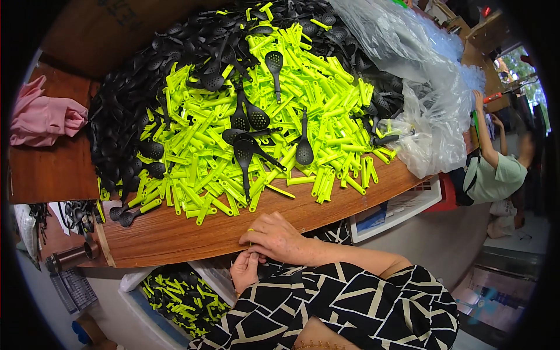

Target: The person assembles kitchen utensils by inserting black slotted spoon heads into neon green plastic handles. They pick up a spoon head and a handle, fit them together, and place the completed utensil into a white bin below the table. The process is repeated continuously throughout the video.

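Hands meet close to the near edge of the brown table (169,239): the right hand (277,238) bends over the left hand (244,271), which sits at its seven o'clock, and the fingertips of both curl in as if pinching. A small yellow-green bit (251,230) shows at the right hand's fingers, but I cannot tell whether it is gripped or worn, nor what, if anything, the left hand holds. From the hands, the heap of green handles (289,116) spreads toward twelve o'clock, with black slotted spoons (119,116) banked behind it and round to ten o'clock, and several more lying on top. The heap looks loose, so a pull on a buried piece could set the front ones sliding to the edge and off it. Anything slipping from the fingertips could fall out of sight below the table, or land among the mixed pieces in the bin (150,308) at seven o'clock. Clear plastic sheeting (431,116) at one o'clock lies against the heap, and a tug on it could drag handles toward the white basket (399,220) at three o'clock
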Available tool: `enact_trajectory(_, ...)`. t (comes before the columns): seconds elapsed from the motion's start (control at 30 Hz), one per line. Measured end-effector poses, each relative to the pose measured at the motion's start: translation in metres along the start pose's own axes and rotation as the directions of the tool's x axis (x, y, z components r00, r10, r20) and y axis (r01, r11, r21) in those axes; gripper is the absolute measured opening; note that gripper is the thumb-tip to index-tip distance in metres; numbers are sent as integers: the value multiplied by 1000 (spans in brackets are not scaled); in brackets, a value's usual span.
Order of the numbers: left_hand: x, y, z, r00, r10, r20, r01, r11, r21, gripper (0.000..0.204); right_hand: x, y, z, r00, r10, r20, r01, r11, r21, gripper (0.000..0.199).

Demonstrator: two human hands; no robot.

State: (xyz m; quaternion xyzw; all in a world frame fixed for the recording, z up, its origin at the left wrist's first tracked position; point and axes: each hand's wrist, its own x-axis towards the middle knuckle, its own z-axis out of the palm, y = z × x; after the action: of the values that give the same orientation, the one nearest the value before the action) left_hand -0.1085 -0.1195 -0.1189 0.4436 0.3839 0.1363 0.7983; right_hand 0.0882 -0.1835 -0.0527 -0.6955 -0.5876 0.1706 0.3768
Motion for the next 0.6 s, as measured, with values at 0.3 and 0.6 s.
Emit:
enact_trajectory(0.3, 9, -15, -2, 997, 71, 15, -69, 991, -117, 17, -1, 6, 3, 994, -112, 11, 112, 993, -33, 50)
enact_trajectory(0.6, 1, 76, 11, 977, 52, 207, -73, 993, 94, 30, 53, 88, -120, 857, -22, -516, -34, 994, -99, 20)
